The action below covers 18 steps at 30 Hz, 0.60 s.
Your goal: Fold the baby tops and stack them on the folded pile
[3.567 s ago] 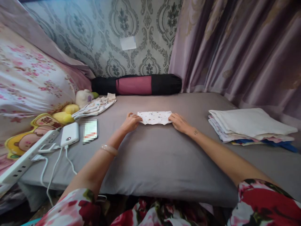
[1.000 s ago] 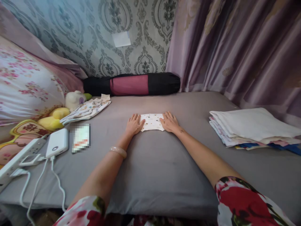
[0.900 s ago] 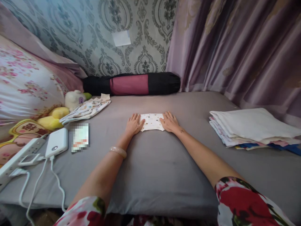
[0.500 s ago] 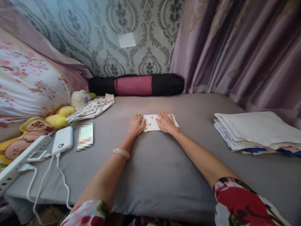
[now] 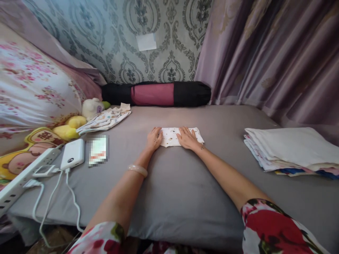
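Note:
A small folded white cloth (image 5: 169, 137) with a scattered pattern of little dark and coloured marks lies flat on the grey sheet (image 5: 182, 190). My left hand (image 5: 154, 138) rests at its left end, fingers slightly bent and thumb along the edge; it covers that end. Over the right part of the cloth, my right hand (image 5: 188, 138) presses down flat with its fingers spread. Part of the cloth shows beyond the right fingers.
At the right stands a stack of folded cloths (image 5: 286, 146). On the left are patterned clothing (image 5: 106, 120), plush toys (image 5: 91, 107), a white power bank (image 5: 72, 154), a power strip (image 5: 29, 178), cables and a blurred-out item (image 5: 97, 151). A black and pink roll bag (image 5: 152, 94) lies along the wall.
My left fingers have drawn in a little at the cloth's left end. The right hand stays flat on the cloth. The whole view has shifted slightly.

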Each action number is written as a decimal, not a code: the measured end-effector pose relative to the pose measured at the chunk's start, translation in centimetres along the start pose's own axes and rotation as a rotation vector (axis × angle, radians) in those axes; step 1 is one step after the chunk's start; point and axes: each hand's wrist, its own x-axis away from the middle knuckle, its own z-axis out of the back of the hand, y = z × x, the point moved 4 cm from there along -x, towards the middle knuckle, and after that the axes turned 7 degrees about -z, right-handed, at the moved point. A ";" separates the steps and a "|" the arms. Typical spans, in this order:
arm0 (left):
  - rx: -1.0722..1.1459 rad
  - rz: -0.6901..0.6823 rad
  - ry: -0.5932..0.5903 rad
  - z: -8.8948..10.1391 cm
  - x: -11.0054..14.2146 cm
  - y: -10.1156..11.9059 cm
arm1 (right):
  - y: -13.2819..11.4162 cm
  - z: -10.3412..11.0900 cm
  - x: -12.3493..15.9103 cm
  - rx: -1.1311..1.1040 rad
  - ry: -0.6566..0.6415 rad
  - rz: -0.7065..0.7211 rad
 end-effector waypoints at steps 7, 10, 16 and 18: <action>0.007 0.014 0.029 0.2 -0.1 -0.3 | -3.4 -0.1 -0.5 -0.034 0.080 0.084; 0.027 0.024 0.045 0.5 -0.1 -0.3 | -4.0 -0.8 -0.6 -0.027 0.088 0.088; 0.090 0.061 0.048 0.7 0.0 -0.6 | -3.9 -1.1 -0.5 -0.002 0.076 0.086; 0.110 0.093 0.078 0.8 0.1 -0.9 | -4.1 -0.9 -0.6 0.003 0.064 0.076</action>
